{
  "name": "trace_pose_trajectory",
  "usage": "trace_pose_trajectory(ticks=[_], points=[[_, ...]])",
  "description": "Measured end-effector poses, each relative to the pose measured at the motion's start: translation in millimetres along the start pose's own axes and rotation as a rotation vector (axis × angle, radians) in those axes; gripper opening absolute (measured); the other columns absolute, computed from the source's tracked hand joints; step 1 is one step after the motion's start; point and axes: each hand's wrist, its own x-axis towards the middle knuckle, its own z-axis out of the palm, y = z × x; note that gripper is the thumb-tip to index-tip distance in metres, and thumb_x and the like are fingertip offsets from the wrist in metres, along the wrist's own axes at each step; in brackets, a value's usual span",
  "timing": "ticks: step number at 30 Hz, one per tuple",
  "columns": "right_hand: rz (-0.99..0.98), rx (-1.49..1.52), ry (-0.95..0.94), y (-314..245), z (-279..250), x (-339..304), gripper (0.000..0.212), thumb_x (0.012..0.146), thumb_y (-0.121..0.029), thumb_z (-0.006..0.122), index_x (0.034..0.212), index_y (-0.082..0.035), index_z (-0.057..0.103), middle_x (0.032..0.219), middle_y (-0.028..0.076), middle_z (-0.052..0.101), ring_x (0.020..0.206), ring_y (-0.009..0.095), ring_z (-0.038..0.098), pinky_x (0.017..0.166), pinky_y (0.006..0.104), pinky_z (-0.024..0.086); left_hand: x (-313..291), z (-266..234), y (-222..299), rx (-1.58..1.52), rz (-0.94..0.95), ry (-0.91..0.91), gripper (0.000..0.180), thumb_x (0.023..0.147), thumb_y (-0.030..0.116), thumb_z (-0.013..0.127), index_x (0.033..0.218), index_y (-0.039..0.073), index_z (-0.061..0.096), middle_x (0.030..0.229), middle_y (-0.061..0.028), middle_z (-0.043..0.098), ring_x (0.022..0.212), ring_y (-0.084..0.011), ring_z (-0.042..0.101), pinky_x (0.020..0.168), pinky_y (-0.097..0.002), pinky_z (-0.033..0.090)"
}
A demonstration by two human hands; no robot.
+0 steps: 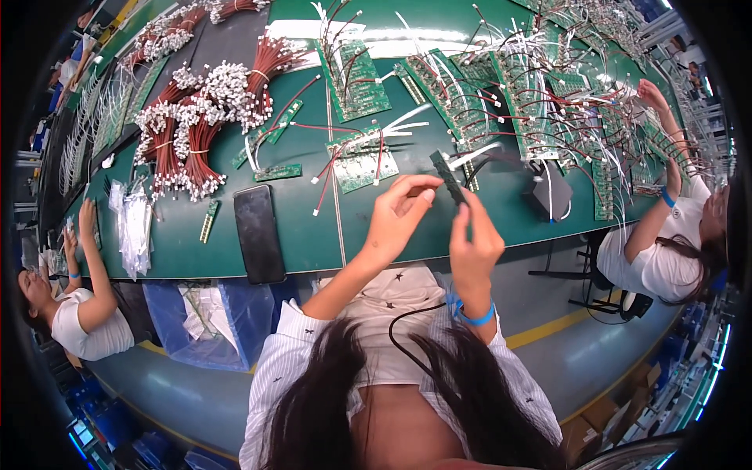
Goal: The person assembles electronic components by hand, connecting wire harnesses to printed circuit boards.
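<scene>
Two hands (395,215) hold one green board (446,175) (one phone (259,235) nearby).

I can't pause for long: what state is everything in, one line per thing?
Right hand: pinching the small board
Left hand: fingertips at that board's edge; grip unclear
Small board: held above the table
Black phone: lying flat
Red wire bundles: tied
Blue wrist strap: worn, right wrist
Blue bin: open, white material inside
</scene>
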Motion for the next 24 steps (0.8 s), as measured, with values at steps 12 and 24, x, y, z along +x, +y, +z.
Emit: trace_pose_trajectory(ticks=[12, 24], points=[[0.284, 0.735, -0.1, -17.6, -32.4, 2.2, 0.022, 0.075, 0.006, 0.063, 0.095, 0.005, 0.055, 0.089, 0.009, 0.062, 0.083, 0.014, 0.06, 0.074, 0.0249, 0.048, -24.2, 1.9, 49.6, 0.518, 0.179, -0.054, 0.015, 0.075, -0.002, 0.062, 0.089, -0.004, 0.059, 0.084, -0.0152, 0.06, 0.076, -0.0237, 0.061, 0.063, -0.0295, 0.046], [0.027, 0.484, -0.289, -33.1, -29.6, 20.5, 0.025, 0.064, 0.008, 0.066, 0.088, 0.002, 0.059, 0.084, 0.012, 0.062, 0.077, 0.026, 0.063, 0.067, 0.0297, 0.048, -43.0, -11.3, 79.2, 0.845, 0.419, -0.01, 0.023, 0.071, -0.01, 0.057, 0.092, -0.003, 0.061, 0.089, -0.0145, 0.064, 0.087, -0.0292, 0.063, 0.075, -0.0326, 0.05]])
